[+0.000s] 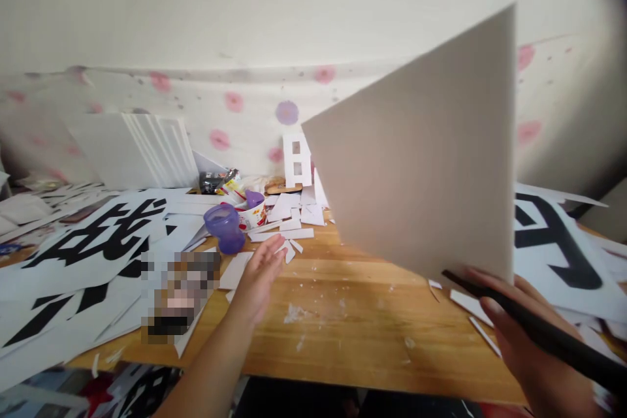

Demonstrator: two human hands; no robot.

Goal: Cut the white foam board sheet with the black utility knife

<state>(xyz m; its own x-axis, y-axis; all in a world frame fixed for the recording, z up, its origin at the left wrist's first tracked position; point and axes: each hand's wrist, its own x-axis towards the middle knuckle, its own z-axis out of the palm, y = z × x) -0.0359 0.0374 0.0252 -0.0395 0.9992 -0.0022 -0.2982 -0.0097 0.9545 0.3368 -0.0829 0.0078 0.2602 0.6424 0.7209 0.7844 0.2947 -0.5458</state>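
Note:
My right hand (543, 339) grips the lower corner of a large white board (421, 163), which is raised and tilted above the table. The same hand also holds a long black tool (539, 323) with a narrow end; its exact kind does not show. Nothing is in my left hand (259, 274), which hovers over the table with its fingers stretched out. Close to that hand are white scraps (289, 249) and a purple cup (224, 227).
Sheets with large black characters lie on the wooden table (343, 313), at left (108, 235) and right (558, 241). Several white boards (142, 150) lean at the back left. A patterned tub (253, 214) stands behind the cup. Near the front left is a blurred-out object (183, 294).

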